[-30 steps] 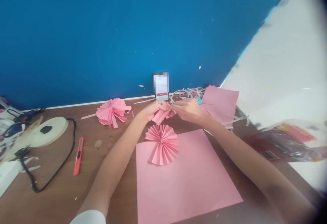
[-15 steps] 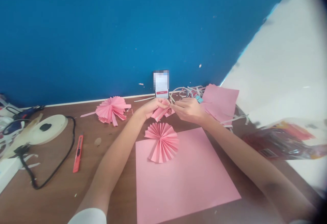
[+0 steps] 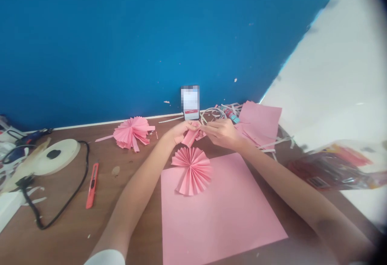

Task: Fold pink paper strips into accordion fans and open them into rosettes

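My left hand (image 3: 180,131) is closed on a folded piece of pink paper (image 3: 190,138), which hangs down below the thumb. Fingers pinched together, my right hand (image 3: 223,132) meets the left at the upper end of that paper. What its fingertips grip is too small to make out. Just beneath both hands a pleated pink paper fan (image 3: 193,172) lies open, most of the way round a circle. It overlaps the top left of a large flat pink sheet (image 3: 223,212).
Another pleated fan with loose strips (image 3: 133,133) lies left. Nearer are a red box cutter (image 3: 92,185), a cream roll (image 3: 68,154) and a black cable (image 3: 77,196). A phone (image 3: 191,100) leans on the blue wall. Pink sheets (image 3: 261,122) and a plastic bag (image 3: 329,170) are right.
The whole view has shifted slightly, so things sit a little lower. Both hands stay together at the folded pink paper, with only a slight shift of the fingers.
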`<state>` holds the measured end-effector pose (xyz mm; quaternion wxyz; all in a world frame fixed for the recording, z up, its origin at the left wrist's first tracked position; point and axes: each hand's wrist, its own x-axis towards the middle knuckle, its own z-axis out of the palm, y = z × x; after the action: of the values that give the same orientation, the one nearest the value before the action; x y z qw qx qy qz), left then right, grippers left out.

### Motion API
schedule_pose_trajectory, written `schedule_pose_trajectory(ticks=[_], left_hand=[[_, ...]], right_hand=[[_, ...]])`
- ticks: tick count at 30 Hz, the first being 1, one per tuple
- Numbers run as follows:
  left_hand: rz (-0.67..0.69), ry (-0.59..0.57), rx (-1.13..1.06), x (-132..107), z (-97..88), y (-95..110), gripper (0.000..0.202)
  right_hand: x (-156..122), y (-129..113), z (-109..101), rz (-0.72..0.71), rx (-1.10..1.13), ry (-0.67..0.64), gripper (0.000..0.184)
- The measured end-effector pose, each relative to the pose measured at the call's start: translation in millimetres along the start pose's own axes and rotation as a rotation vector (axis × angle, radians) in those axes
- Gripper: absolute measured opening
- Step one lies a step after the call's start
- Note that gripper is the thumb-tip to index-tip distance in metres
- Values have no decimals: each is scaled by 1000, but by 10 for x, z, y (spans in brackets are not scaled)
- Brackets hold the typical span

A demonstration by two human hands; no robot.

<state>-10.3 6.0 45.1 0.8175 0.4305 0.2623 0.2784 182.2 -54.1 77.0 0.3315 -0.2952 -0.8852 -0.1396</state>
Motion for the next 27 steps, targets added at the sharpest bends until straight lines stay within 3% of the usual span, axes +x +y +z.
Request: schedule_pose_trajectory(ticks=[2,4,6,9,12,19,23,27], left_hand=[[5,117,-65,-21,-110,-14,12],[24,114,-104,-64,-173,-10,12],[60,74,-116,-105,-165,11,13],[208,116,-83,-115,-89,41,17],[263,186,4,-75,-84,23,26],[289,422,276,26,-277,-118,42],[355,449,332,56,-270,-166,41],[351,413,336,50,-247,-180,43]], right_hand=[[35,-55,-50,78,136,38,27],[75,-105,-87,141,279,72,25],[106,-123,-83,277,452,131,22],[117,-80,-12,519,729,170,20],[93,-3,69,674,891,144,24],[31,52,165,815,933,85,27],[24,60,229,930,928,88,55],[19,90,286,1058,898,33,42]])
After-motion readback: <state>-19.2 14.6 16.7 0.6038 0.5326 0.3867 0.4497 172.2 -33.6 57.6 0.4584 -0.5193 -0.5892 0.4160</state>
